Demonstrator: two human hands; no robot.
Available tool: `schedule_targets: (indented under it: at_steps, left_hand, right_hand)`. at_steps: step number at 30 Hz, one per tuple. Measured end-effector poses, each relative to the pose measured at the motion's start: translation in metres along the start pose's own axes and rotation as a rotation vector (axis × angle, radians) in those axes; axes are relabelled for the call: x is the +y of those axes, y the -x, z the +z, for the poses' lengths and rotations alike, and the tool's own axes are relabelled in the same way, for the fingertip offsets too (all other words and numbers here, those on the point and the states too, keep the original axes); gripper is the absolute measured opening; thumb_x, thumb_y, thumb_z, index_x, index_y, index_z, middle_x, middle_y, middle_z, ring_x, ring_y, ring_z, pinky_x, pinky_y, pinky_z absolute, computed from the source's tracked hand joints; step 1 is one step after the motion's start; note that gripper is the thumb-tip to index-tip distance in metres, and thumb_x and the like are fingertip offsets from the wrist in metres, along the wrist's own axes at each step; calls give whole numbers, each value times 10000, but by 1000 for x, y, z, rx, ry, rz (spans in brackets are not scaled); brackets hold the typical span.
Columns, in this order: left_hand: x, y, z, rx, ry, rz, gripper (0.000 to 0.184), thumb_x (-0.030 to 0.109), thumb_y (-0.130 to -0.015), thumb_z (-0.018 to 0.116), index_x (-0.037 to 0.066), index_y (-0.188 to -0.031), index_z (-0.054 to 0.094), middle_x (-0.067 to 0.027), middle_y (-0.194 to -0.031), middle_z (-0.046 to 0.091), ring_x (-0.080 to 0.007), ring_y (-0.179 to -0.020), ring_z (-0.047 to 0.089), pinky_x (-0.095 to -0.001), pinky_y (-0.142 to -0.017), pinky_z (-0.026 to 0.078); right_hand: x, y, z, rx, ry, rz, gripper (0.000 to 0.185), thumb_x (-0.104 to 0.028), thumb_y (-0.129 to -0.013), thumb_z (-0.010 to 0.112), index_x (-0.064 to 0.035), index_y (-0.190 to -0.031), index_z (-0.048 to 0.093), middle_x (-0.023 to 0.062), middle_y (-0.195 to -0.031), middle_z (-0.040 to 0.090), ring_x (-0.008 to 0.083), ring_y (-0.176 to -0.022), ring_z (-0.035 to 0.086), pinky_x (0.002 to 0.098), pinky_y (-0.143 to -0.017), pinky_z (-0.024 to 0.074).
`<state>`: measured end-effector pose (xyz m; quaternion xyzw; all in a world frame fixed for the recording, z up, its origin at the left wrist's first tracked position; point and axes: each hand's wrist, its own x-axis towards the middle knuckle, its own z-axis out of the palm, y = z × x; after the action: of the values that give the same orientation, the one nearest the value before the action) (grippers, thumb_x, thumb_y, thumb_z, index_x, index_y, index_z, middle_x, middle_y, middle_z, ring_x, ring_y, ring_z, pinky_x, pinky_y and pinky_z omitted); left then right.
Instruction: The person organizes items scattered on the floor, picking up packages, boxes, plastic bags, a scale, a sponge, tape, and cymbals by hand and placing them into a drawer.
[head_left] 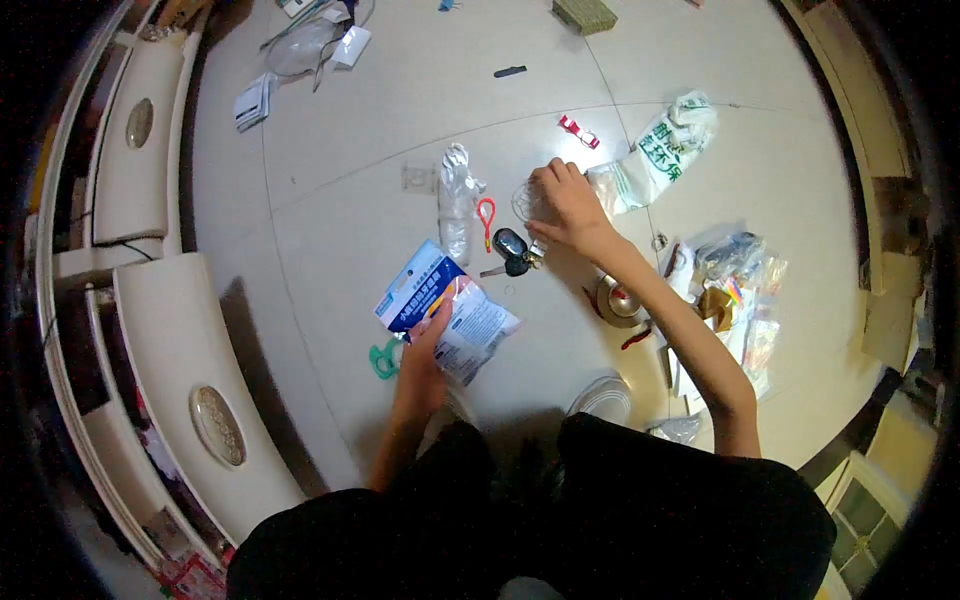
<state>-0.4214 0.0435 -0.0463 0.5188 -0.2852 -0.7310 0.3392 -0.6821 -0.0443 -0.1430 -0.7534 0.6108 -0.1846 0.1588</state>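
Observation:
My left hand (427,355) grips a blue-and-white printed plastic packet (465,322) by its lower left side, thumb across the front. Over the floor, my right hand (572,208) has its fingers curled around a clear, round plastic item (526,203), partly hidden by the hand. Just below those fingers lies a bunch of keys with a black fob (511,242). A red cord loop (486,222) and a rolled clear plastic bag (457,205) lie left of the keys. Beside my right wrist is a white plastic bag with green print (655,160).
A red-and-white item (579,131) and a dark strip (510,72) lie farther out. On the right are a metal bowl (622,303) and a pile of plastic packets (740,270). Green scissor-like handles (383,359) sit by my left wrist. A white cabinet (180,340) lines the left.

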Motion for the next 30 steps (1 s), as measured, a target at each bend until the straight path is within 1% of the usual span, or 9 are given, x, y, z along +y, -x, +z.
schedule_targets:
  at_steps: [4,6,11,17,20,22,23,29,30]
  left_hand:
    - [-35,2,-31,102,-76,-6,388,284,-929,569,104,-1272,534,-73,-1135,573,-124,-1026,561,-298,-883,432]
    - [-21,18,-18,159,-734,213,414,308,-925,570,62,-1257,537,-80,-1081,586,-136,-1004,568,-285,-869,440]
    - [-23,6,-4,110,-96,-45,432,344,-913,575,40,-1218,540,-77,-1085,613,-161,-993,594,-291,-868,460]
    - [-17,-12,25,-161,602,-264,526,351,-939,528,52,-1348,391,-104,-1237,541,-222,-1113,554,-341,-941,439]
    - [-71,-25,5,-1,79,-308,516,317,-931,555,45,-1340,399,-110,-1215,548,-217,-1113,551,-345,-936,438]
    - [-65,-22,6,-225,-528,328,482,252,-904,602,30,-1307,457,-106,-1203,549,-200,-1080,558,-328,-912,444]
    - [-59,-19,21,-148,-215,162,471,238,-898,611,29,-1298,474,-103,-1199,550,-193,-1070,559,-321,-903,447]
    - [-25,-29,16,68,142,-117,369,111,-904,575,35,-1261,520,-103,-1221,509,-169,-1093,532,-300,-874,468]
    - [-25,-25,10,23,-126,52,358,111,-899,583,36,-1245,530,-95,-1209,519,-161,-1077,538,-295,-867,468]
  right_hand:
    - [-4,5,-18,-2,-50,-15,571,-179,-648,780,-27,-1133,519,132,-1012,495,298,-934,506,382,-818,442]
    - [-21,19,-36,38,-290,74,564,-181,-645,790,-28,-1126,537,112,-1002,517,262,-924,523,349,-815,444]
    - [-100,61,-56,110,-789,-122,606,-199,-623,840,-50,-1147,576,100,-1040,543,217,-948,533,319,-845,434]
    - [-116,82,-48,180,-547,-85,625,-216,-621,838,-47,-1160,571,118,-1017,517,271,-971,507,341,-852,422]
    - [-109,94,-31,280,-607,-48,643,-235,-618,834,-46,-1172,568,121,-1010,514,281,-970,501,352,-853,420]
    - [-101,96,-38,187,-556,-81,655,-253,-623,829,-51,-1187,565,122,-1028,516,285,-980,499,361,-863,419]
    - [-94,89,-44,141,-561,-116,656,-256,-628,828,-52,-1193,563,122,-1035,517,286,-984,498,364,-867,418]
    - [-43,16,-105,-144,-800,-126,530,-265,-761,747,-65,-1215,560,108,-1119,563,200,-946,538,344,-852,440]
    - [-30,6,-106,-96,-729,-72,503,-267,-781,730,-66,-1210,563,107,-1130,569,185,-925,546,335,-839,447]
